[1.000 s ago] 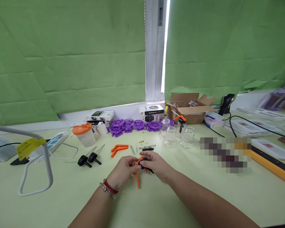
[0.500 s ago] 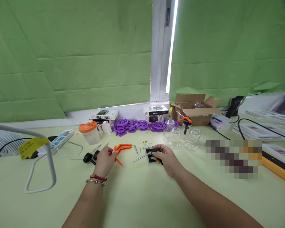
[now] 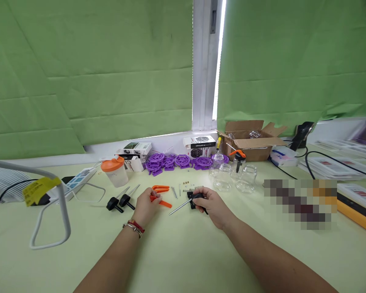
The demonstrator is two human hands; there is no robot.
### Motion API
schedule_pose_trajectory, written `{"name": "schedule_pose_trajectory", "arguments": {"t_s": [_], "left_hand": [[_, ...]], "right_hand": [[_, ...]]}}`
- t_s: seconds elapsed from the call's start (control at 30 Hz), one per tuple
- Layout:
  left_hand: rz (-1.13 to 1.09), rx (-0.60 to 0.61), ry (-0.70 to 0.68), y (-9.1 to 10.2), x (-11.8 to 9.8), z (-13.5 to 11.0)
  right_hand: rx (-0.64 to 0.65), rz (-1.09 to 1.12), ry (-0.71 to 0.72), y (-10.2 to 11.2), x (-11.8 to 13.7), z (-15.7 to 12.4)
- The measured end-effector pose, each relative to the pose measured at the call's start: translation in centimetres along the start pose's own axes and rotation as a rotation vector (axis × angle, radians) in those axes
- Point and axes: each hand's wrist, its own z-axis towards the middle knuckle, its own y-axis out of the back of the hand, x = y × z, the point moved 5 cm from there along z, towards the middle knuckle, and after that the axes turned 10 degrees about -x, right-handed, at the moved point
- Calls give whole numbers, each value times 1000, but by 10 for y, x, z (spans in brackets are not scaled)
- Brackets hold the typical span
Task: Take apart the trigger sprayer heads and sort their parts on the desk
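Note:
My left hand [image 3: 147,206] rests on the pale green table [image 3: 183,252], fingers closed on an orange plastic lever [image 3: 162,202]. Another orange lever [image 3: 160,188] lies just beyond it. My right hand [image 3: 212,204] grips a small black clamp body [image 3: 195,199] with a thin metal rod [image 3: 179,207] sticking out to the left. Small screws, pins and a spring [image 3: 191,189] lie right behind my hands. Two black-handled rods [image 3: 119,200] lie left of my left hand.
Purple plastic discs [image 3: 173,161], small boxes [image 3: 133,149], an orange-lidded cup [image 3: 114,171], clear glass jars [image 3: 232,178] and an open cardboard box [image 3: 250,142] line the back. A power strip [image 3: 76,182] and white wire frame [image 3: 45,211] are at left; cables and trays at right.
My hands came apart: the left carried the orange lever to the left and down onto the table, the right kept the black body with the rod. The view also shifted.

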Motion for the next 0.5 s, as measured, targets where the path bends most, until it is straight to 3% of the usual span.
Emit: {"name": "schedule_pose_trajectory", "arguments": {"t_s": [0.17,0.27,0.5], "left_hand": [[334,38,-227,-2,7,-6],[380,60,-369,-5,7,-8],[643,170,-551,-13,4,-8]], "right_hand": [[-5,7,-17,-2,-5,0],[-23,38,-16,-3,-6,1],[6,195,-53,-5,4,-5]]}}
